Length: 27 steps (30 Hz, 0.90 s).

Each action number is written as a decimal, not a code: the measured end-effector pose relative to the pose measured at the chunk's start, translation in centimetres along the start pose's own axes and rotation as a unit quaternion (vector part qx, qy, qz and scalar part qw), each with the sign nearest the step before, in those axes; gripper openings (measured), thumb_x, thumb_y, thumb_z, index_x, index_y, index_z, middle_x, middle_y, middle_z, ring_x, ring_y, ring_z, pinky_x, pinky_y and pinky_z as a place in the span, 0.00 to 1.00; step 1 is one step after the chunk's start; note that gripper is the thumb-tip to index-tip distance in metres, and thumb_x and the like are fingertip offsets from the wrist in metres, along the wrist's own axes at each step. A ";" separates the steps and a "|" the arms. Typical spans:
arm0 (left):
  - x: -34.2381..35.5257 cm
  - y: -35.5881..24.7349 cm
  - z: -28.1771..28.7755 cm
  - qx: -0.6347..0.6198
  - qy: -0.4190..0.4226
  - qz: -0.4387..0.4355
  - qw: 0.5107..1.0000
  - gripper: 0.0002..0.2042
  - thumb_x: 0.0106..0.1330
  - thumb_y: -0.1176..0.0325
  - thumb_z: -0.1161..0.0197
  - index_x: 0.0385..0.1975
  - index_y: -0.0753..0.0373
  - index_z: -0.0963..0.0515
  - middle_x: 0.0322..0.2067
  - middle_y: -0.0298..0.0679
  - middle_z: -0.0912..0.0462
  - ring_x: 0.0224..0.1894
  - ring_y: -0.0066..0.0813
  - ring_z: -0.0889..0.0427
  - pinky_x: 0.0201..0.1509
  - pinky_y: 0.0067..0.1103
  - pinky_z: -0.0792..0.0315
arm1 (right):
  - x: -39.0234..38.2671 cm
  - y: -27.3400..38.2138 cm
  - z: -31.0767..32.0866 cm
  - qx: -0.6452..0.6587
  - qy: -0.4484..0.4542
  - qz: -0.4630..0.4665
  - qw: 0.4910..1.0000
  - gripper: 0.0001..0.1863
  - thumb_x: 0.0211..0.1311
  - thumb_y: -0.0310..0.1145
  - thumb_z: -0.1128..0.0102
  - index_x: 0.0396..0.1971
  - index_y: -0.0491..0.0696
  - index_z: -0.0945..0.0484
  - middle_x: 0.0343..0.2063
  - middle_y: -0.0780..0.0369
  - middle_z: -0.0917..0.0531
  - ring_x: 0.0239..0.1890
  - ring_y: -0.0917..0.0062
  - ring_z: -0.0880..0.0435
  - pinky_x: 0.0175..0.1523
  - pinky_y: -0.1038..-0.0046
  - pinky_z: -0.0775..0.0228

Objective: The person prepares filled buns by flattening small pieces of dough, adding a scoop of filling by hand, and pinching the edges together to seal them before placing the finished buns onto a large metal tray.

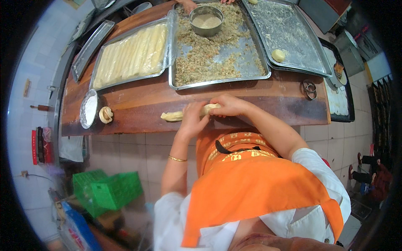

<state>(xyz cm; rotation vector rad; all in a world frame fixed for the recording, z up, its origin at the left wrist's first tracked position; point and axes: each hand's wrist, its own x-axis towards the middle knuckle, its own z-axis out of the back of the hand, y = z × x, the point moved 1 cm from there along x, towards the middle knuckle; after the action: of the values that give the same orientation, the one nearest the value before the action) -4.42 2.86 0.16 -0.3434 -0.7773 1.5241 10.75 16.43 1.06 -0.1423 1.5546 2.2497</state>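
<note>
A pale rope of dough (172,116) lies along the front of the wooden table, its left end sticking out past my left hand. My left hand (194,117) is closed round the middle of the rope. Close beside it, my right hand (226,105) grips the rope's right end with bent fingers. Straight behind both hands is a large metal tray of crumbly filling (209,62), with a steel bowl (206,21) standing in it. Off to the left, a bowl of white flour (89,109) sits next to a small coiled piece of dough (106,114).
A tray of dough strips under plastic (132,52) stands at the back left, beside a narrow metal tray (92,49). A floured tray (293,37) holds a dough ball (278,55). Ring cutters (309,89) lie near the right edge. Another person's hand (187,5) shows beyond the filling.
</note>
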 end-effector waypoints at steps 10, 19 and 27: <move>0.4 -1.2 -1.4 0.195 0.024 -0.061 0.979 0.07 0.57 0.77 0.41 0.34 0.65 0.26 0.35 0.46 0.26 0.45 0.48 0.26 0.58 0.42 0.39 | 0.7 0.4 -0.9 -0.234 -0.116 0.121 0.958 0.15 0.59 0.39 0.41 0.33 0.40 0.19 0.29 0.46 0.16 0.35 0.49 0.17 0.42 0.56 0.25; 0.6 -0.9 -3.6 0.280 0.011 -0.074 0.957 0.05 0.61 0.74 0.46 0.34 0.65 0.25 0.37 0.47 0.27 0.47 0.46 0.26 0.65 0.42 0.43 | 0.1 -0.7 -1.4 -0.259 -0.130 0.120 0.950 0.12 0.57 0.35 0.43 0.28 0.40 0.19 0.25 0.48 0.17 0.27 0.54 0.17 0.35 0.61 0.23; 1.2 -2.0 -3.1 0.289 0.048 -0.018 0.956 0.08 0.57 0.72 0.41 0.35 0.65 0.25 0.41 0.48 0.27 0.52 0.47 0.26 0.67 0.45 0.46 | -3.5 -4.0 1.2 0.697 -0.054 0.038 0.714 0.14 0.67 0.35 0.47 0.46 0.41 0.25 0.34 0.62 0.18 0.27 0.84 0.21 0.29 0.80 0.27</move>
<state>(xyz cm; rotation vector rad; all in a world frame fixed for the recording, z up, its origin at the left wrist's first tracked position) -1.09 4.67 -0.53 0.0355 -0.2332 1.6095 15.66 17.83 -0.91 0.4745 2.6856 0.5590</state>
